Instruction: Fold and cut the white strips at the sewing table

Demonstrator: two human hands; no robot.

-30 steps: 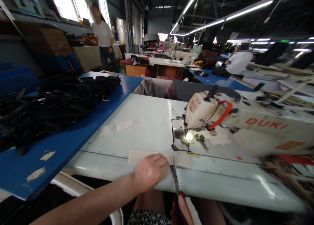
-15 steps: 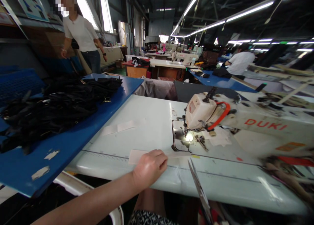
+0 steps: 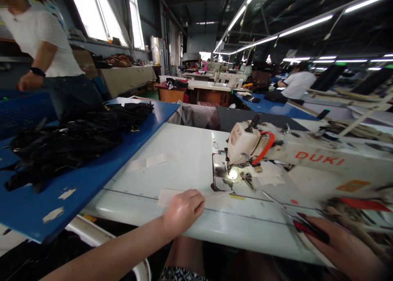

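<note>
My left hand (image 3: 184,209) is closed on a pale strip of material (image 3: 167,196) lying along the front of the white sewing table (image 3: 181,138). The strip's wide end sticks out to the left of my fist, and a narrow part runs right toward the sewing machine (image 3: 245,144). At the right, my right hand (image 3: 340,242) is wrapped round the red and black handles of a pair of scissors (image 3: 310,228). Their blades point up and left over the tabletop, somewhat smeared by motion. Two more pale pieces (image 3: 158,159) lie farther back on the table.
Black strappy goods (image 3: 73,133) with metal fittings are heaped on the blue table (image 3: 144,127) to the left. A person (image 3: 55,48) in a white top is beside it. Fabric bundles (image 3: 353,215) crowd the right end. Another worker (image 3: 299,84) sits farther back.
The scissors have swung up and right from the table's front edge, and my right hand has come into view. My left hand stays on the strip. The walking person is nearer at left.
</note>
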